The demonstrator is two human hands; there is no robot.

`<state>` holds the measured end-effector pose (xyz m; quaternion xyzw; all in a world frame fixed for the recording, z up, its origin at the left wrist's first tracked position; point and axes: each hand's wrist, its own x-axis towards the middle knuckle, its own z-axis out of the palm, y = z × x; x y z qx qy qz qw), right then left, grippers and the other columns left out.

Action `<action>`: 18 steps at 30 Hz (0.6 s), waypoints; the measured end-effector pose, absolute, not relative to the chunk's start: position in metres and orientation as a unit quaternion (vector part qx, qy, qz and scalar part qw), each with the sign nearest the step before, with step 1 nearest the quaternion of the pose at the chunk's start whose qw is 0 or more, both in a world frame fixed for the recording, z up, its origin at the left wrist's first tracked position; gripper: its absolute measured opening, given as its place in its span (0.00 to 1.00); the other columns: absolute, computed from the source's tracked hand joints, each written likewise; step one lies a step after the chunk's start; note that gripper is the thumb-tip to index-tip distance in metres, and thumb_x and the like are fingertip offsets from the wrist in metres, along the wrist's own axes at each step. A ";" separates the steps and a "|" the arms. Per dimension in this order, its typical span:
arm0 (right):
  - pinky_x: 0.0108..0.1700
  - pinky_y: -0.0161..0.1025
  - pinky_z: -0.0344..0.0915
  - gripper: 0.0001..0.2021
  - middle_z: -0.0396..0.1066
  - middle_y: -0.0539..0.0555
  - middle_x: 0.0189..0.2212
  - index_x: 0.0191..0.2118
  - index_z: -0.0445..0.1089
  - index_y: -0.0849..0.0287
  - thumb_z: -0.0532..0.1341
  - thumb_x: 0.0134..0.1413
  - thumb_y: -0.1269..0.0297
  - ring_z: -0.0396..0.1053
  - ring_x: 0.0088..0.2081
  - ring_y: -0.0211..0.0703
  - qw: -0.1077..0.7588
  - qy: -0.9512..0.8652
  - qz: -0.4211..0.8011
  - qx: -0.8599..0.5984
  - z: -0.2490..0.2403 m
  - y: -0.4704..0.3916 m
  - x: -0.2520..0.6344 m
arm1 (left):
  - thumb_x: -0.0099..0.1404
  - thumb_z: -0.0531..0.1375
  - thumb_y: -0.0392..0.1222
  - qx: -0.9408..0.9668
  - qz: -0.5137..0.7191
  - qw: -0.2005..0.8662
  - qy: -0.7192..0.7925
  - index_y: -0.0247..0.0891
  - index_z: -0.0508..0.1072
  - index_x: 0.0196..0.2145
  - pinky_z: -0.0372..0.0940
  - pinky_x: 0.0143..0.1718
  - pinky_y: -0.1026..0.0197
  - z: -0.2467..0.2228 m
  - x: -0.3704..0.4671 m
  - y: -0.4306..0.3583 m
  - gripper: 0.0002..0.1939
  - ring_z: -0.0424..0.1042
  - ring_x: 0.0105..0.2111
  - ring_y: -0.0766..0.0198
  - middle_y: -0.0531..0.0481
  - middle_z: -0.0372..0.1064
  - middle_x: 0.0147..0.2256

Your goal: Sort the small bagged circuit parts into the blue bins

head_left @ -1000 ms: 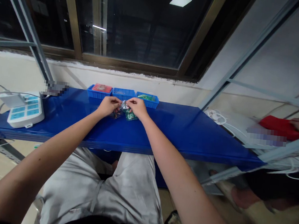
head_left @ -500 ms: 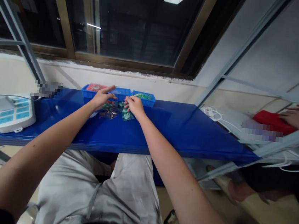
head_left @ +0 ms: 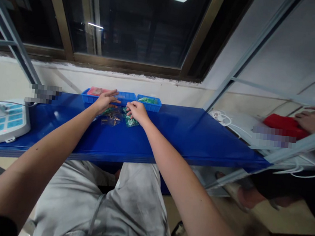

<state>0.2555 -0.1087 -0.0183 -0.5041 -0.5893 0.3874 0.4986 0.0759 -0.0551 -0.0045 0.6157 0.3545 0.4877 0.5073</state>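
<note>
My left hand [head_left: 106,102] is over the middle of the blue table, fingers spread and nothing visible in them. Just below it lies a clear plastic bag of small brass-coloured metal parts [head_left: 111,118]. My right hand [head_left: 138,111] hovers at or touches a bag of green and white pieces [head_left: 130,121]; its fingers are loosely bent and apart. More green material shows partly under my left hand. Behind the hands stand a blue bin with a pink packet [head_left: 95,91], a blue bin [head_left: 128,97] in the middle, and a blue bin of green pieces [head_left: 148,101].
A white power strip [head_left: 7,123] with a plug lies at the table's left. Metal posts [head_left: 237,66] rise at both sides. On the right, another person's hand [head_left: 313,121] is at a red object [head_left: 284,125], beside white cables [head_left: 230,123]. A window is behind the table.
The view has shifted slightly, so everything sits a little further left. Both hands stay near the bags, the right fingers a bit lower over the green one.
</note>
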 end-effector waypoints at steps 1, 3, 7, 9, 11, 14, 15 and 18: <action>0.16 0.27 0.60 0.10 0.69 0.49 0.25 0.30 0.67 0.60 0.58 0.64 0.67 0.68 0.19 0.31 0.499 -0.591 0.385 -0.504 -0.019 -0.108 0.256 | 0.57 0.61 0.34 0.621 0.493 0.488 0.364 0.36 0.70 0.58 0.71 0.35 0.57 -0.006 0.074 -0.054 0.29 0.76 0.41 0.55 0.35 0.62 0.62; 0.16 0.27 0.60 0.10 0.69 0.49 0.25 0.30 0.67 0.60 0.58 0.64 0.67 0.68 0.19 0.31 0.499 -0.595 0.379 -0.504 -0.020 -0.107 0.256 | 0.58 0.60 0.36 0.645 0.493 0.417 0.409 0.31 0.74 0.51 0.70 0.37 0.56 -0.008 0.068 -0.053 0.22 0.76 0.37 0.56 0.35 0.73 0.50; 0.16 0.27 0.59 0.10 0.70 0.49 0.25 0.29 0.67 0.60 0.58 0.64 0.67 0.68 0.20 0.31 0.495 -0.602 0.370 -0.506 -0.021 -0.107 0.259 | 0.56 0.61 0.36 0.739 0.418 0.206 0.487 0.32 0.78 0.34 0.67 0.46 0.56 -0.009 0.052 -0.051 0.08 0.74 0.36 0.56 0.42 0.75 0.33; 0.17 0.27 0.59 0.10 0.70 0.50 0.25 0.29 0.67 0.60 0.58 0.63 0.68 0.68 0.20 0.31 0.496 -0.600 0.369 -0.507 -0.020 -0.108 0.260 | 0.52 0.64 0.38 0.779 0.345 0.151 0.500 0.36 0.78 0.29 0.65 0.47 0.57 -0.009 0.047 -0.052 0.05 0.74 0.37 0.54 0.44 0.75 0.30; 0.17 0.27 0.60 0.10 0.70 0.50 0.25 0.29 0.67 0.60 0.58 0.63 0.68 0.68 0.20 0.31 0.497 -0.599 0.370 -0.508 -0.020 -0.109 0.261 | 0.47 0.69 0.39 0.795 0.281 0.149 0.517 0.39 0.77 0.25 0.65 0.45 0.58 -0.009 0.045 -0.055 0.06 0.74 0.37 0.52 0.45 0.74 0.27; 0.17 0.28 0.60 0.09 0.70 0.50 0.24 0.29 0.68 0.60 0.58 0.62 0.69 0.68 0.20 0.32 0.492 -0.599 0.373 -0.510 -0.020 -0.111 0.261 | 0.41 0.72 0.38 0.797 0.258 0.173 0.519 0.41 0.75 0.21 0.65 0.42 0.60 -0.009 0.046 -0.059 0.09 0.74 0.36 0.52 0.46 0.73 0.24; 0.17 0.28 0.60 0.09 0.70 0.50 0.23 0.29 0.68 0.60 0.58 0.61 0.69 0.68 0.20 0.33 0.489 -0.599 0.374 -0.512 -0.020 -0.112 0.261 | 0.41 0.71 0.37 0.796 0.263 0.179 0.515 0.41 0.74 0.20 0.65 0.42 0.60 -0.009 0.047 -0.060 0.09 0.74 0.37 0.51 0.46 0.73 0.24; 0.17 0.28 0.60 0.09 0.70 0.49 0.22 0.29 0.69 0.60 0.58 0.61 0.71 0.67 0.19 0.32 0.486 -0.604 0.373 -0.509 -0.021 -0.113 0.261 | 0.43 0.68 0.31 0.791 0.287 0.183 0.508 0.41 0.74 0.19 0.64 0.45 0.59 -0.009 0.048 -0.064 0.08 0.73 0.40 0.49 0.45 0.72 0.24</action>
